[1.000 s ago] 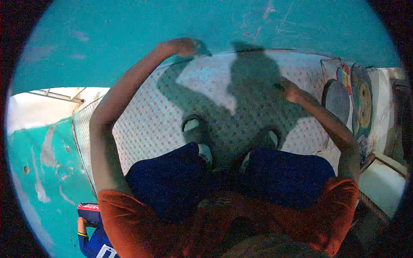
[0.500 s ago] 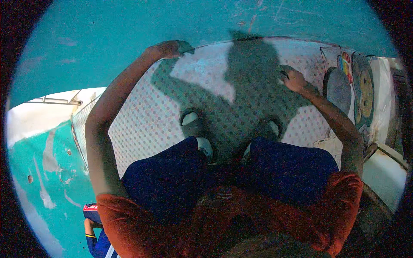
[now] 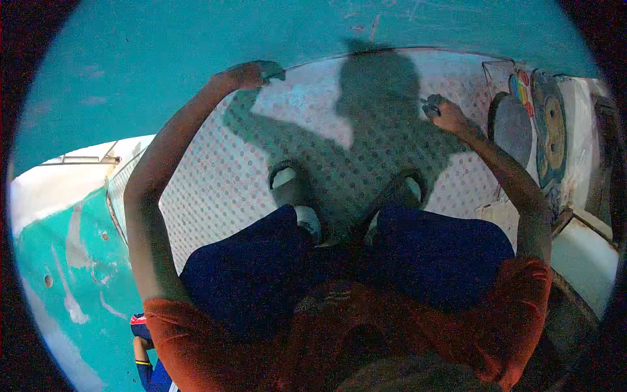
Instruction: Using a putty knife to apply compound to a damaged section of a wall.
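Observation:
My left hand (image 3: 247, 76) reaches to the far left edge of a white dotted sheet (image 3: 209, 176), where it meets a teal surface (image 3: 313, 29). Its fingertips look dark grey and bent, and I cannot make out whether they hold anything. Over the sheet's far right part, my right hand (image 3: 449, 116) is closed, its fingers curled round a small dark thing (image 3: 428, 106) too unclear to name. Both arms are bent outward. My shadow (image 3: 375, 91) falls across the sheet between the hands.
My sandalled feet (image 3: 290, 186) are on the dotted sheet. To the right stand a round grey disc (image 3: 511, 134), a dark panel with a yellowish oval (image 3: 554, 127) and a pale box-like thing (image 3: 584, 261). Another person's arm (image 3: 142, 349) shows at lower left.
The whole view has shifted slightly. Both hands stay near the same spots. At my right hand, the fingers have turned a little, and the small dark thing shows more clearly.

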### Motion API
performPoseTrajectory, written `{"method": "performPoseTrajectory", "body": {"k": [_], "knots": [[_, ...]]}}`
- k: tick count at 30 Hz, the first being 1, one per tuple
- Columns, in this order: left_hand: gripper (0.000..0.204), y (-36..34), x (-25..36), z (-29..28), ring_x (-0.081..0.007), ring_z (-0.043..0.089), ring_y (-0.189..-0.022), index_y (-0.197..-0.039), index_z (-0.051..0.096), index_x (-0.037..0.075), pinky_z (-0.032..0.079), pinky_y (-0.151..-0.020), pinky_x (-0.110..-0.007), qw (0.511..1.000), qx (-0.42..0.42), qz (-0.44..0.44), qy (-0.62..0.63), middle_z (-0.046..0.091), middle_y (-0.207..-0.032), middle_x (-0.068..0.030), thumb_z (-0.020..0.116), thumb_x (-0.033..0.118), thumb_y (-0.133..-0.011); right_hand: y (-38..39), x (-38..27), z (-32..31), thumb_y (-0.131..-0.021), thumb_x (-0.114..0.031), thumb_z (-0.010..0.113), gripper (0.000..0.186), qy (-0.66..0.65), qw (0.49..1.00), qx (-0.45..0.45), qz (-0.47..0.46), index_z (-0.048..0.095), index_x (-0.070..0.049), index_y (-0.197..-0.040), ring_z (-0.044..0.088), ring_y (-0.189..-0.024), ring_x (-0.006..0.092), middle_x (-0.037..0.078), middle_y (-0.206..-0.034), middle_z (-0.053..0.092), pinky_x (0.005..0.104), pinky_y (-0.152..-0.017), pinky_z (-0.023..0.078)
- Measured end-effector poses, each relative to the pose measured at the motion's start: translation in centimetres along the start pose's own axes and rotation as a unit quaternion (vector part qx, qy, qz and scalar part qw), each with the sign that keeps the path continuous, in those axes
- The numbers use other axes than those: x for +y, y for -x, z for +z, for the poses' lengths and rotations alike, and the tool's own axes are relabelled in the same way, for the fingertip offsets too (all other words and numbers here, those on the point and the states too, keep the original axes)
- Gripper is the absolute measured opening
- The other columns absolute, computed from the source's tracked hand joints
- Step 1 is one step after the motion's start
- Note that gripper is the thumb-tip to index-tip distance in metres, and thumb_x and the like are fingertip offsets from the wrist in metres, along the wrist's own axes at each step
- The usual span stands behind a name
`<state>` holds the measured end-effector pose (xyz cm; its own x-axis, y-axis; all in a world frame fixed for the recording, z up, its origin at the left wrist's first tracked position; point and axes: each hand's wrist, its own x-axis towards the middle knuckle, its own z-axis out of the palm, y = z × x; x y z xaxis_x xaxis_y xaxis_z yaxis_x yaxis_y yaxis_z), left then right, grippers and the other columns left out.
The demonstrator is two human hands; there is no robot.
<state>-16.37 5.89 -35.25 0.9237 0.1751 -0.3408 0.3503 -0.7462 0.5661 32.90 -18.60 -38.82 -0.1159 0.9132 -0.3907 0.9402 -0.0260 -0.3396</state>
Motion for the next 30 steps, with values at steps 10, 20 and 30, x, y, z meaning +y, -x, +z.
{"method": "performPoseTrajectory", "body": {"k": [10,20,30], "knots": [[0.041,0.4,1.1,-0.5,-0.0261,0.047,-0.112,-0.118,0.050,0.010,0.036,-0.097,-0.038,0.998,-0.026,-0.051,0.007,0.051,-0.119,-0.0095,0.045,0.035,-0.086,-1.2,-0.2,-1.2,-0.083,-0.033,0.049,0.030,-0.051,0.995,-0.043,0.076,0.057,-0.005,-0.091,0.058,-0.079,0.0381,0.020,-0.086,0.060,0.0466,-0.069,0.047],[0.032,0.1,0.1,0.0,-0.0272,0.052,-0.104,-0.111,0.055,0.019,0.041,-0.090,-0.040,0.999,0.030,-0.041,0.010,0.056,-0.113,-0.0064,0.058,0.015,-0.079,-1.2,-0.5,-2.3,-0.085,-0.034,0.049,0.039,-0.027,0.996,-0.067,0.044,0.056,0.001,-0.103,0.059,-0.082,0.0349,0.022,-0.086,0.060,0.0421,-0.075,0.045],[0.035,0.8,-1.0,1.0,-0.0288,0.052,-0.105,-0.113,0.054,0.022,0.041,-0.091,-0.041,0.988,0.001,-0.154,0.004,0.056,-0.115,-0.0070,0.057,0.015,-0.080,-1.2,-1.4,-2.5,-0.086,-0.034,0.048,0.038,-0.015,0.998,-0.055,0.021,0.053,-0.003,-0.108,0.058,-0.083,0.0329,0.018,-0.088,0.060,0.0420,-0.073,0.044]]}}
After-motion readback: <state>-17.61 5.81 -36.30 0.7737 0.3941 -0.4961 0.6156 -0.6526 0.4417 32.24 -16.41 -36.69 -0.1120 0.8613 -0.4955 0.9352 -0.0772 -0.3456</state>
